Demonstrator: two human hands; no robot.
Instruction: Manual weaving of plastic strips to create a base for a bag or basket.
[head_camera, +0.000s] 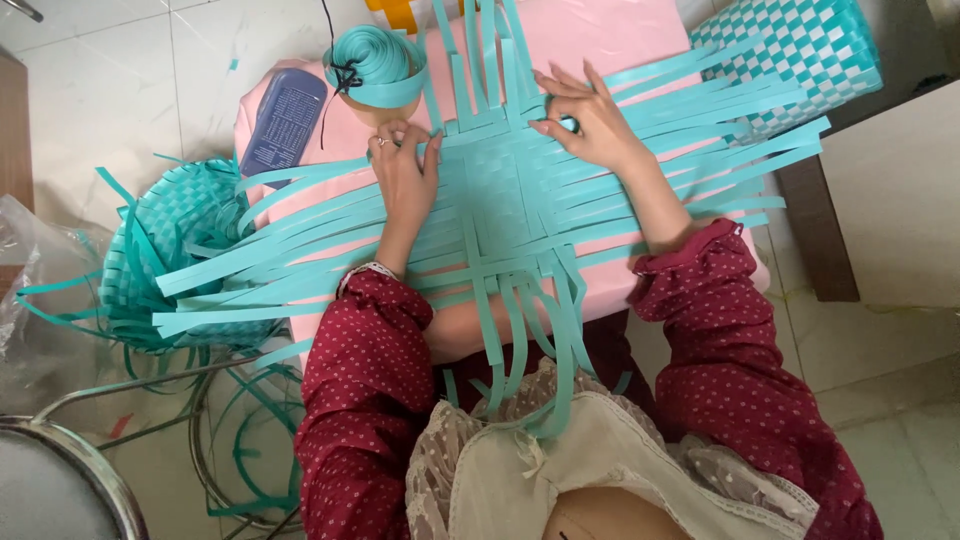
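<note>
Pale floor tiles surround a pink table (610, 35) where a woven mat (505, 195) of teal plastic strips lies flat, loose strip ends fanning out on every side. At the mat's left edge the left hand (405, 165) presses down, fingers together, pinching a strip. At its upper right corner the right hand (585, 115) rests with fingers spread, fingertips on the strips. A strip roll (375, 65) sits beyond the mat, a half-woven basket (175, 240) left of it.
</note>
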